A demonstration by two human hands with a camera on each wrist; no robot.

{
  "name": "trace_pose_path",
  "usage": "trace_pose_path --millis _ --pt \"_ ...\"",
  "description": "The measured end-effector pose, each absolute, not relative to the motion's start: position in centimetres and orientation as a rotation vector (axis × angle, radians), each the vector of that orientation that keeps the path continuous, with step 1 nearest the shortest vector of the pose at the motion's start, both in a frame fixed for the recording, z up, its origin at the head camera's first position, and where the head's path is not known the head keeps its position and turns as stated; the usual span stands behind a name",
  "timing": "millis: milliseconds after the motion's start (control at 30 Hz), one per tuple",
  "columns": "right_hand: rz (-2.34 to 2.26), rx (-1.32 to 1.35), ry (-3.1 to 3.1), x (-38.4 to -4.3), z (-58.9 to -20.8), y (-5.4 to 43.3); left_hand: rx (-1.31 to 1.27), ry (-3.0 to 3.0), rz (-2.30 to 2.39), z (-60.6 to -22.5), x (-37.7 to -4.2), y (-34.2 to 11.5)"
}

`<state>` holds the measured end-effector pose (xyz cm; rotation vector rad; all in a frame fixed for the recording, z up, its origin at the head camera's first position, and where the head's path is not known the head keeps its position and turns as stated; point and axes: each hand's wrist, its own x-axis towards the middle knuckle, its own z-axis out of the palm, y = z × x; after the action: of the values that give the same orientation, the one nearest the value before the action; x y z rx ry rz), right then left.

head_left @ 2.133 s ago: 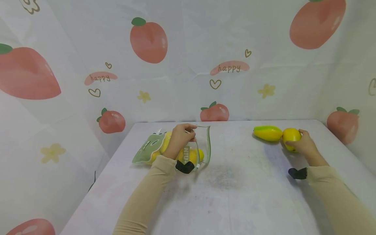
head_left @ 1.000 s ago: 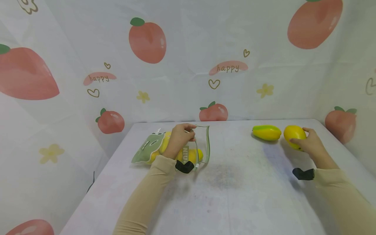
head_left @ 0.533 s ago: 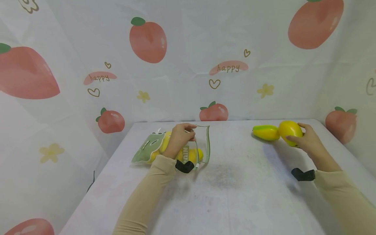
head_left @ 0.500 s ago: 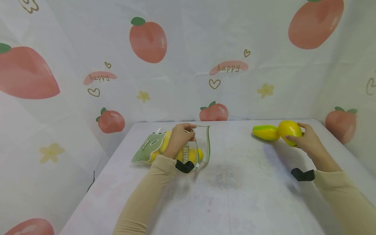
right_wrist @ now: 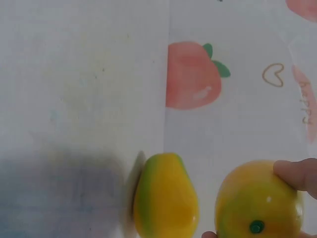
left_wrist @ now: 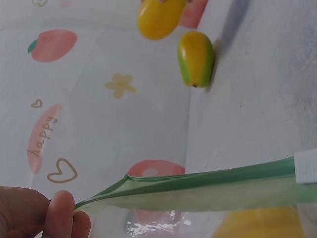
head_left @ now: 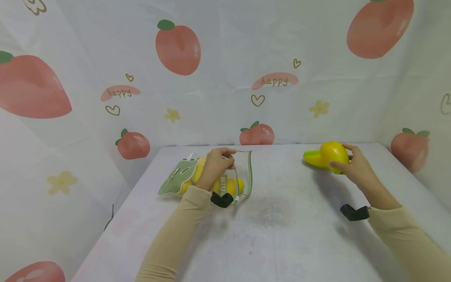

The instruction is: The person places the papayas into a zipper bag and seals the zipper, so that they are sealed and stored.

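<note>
My left hand (head_left: pixel 215 166) pinches the opening edge of a clear zip bag (head_left: pixel 177 180) with a green cartoon print, lying on its side with several yellow fruits inside. The left wrist view shows its green zip rim (left_wrist: pixel 208 184) stretched away from my fingertips, the mouth parted. On the right, my right hand (head_left: pixel 359 168) grips a yellow mango (head_left: pixel 332 154) between thumb and fingers, raised off the table. Behind the mango and partly covered by it lies a yellow-green papaya (head_left: pixel 311 158). In the right wrist view the mango's green stem spot faces the camera.
A white table (head_left: pixel 267 243) carries everything. Along its back edge hangs a pale cloth (head_left: pixel 218 109) printed with peaches, hearts and flowers. At the table's left edge a thin dark cord (head_left: pixel 110 219) shows.
My right hand has lifted the mango from beside the papaya and carried it left, so it now overlaps the papaya in the head view. The left hand and bag stay put.
</note>
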<state>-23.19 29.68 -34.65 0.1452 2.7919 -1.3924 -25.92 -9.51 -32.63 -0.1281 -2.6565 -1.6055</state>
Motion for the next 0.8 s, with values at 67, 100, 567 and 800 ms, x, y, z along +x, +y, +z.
trace_pose_path --millis 67,100,567,800 --pt "-1.400 0.129 2.784 -23.2 -34.6 29.1 -0.128 -2.658 -1.602 -32.6 -25.9 -9.5" --pt "-1.408 0.121 2.775 -23.1 -34.6 28.8 -0.128 -2.660 -1.602 -32.6 -25.9 -9.5" --pt "-1.434 -0.037 2.791 -22.6 -34.6 24.9 -0.119 -2.665 -1.617 -32.6 -26.1 -9.4" --pt "-1.426 -0.108 2.795 -22.3 -34.8 22.9 -0.128 -2.667 -1.612 -32.8 -26.2 -9.4"
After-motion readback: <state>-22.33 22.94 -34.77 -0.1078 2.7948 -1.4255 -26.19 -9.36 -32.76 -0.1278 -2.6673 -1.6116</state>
